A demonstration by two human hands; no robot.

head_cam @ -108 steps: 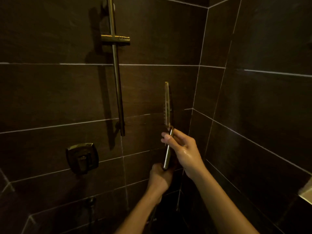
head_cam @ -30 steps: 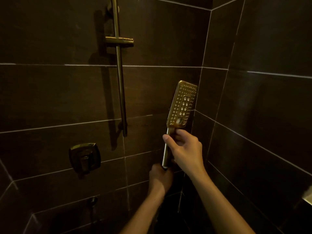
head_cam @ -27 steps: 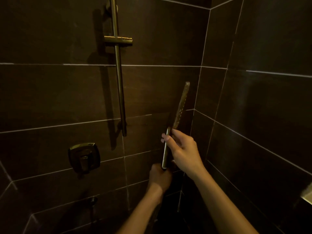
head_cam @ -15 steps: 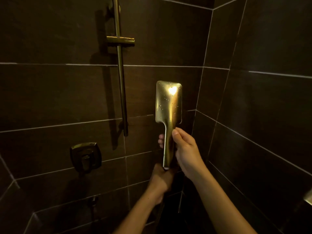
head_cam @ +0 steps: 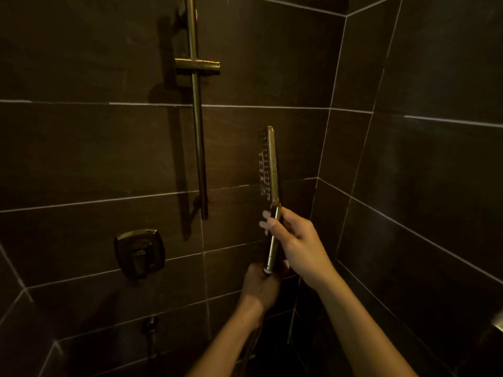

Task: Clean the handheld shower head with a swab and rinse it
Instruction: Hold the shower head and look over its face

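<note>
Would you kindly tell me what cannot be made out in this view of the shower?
Head view only.
Shower head: edge-on, so its nozzle face is unreadable.
Handle's lower end: covered by the left hand.
Swab: none visible; the right hand gripping the handle may hide one.
Pale object: cut off by the right edge, unidentifiable.

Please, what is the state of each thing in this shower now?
Gold rectangular handheld shower head: upright, edge-on to camera, nozzles facing left, no spray visible.
Right hand: grips its handle near the top.
Left hand: grips the handle's bottom end.
Gold bracket on the wall rail: empty.
Square metal wall valve: on or off, cannot tell.
</note>
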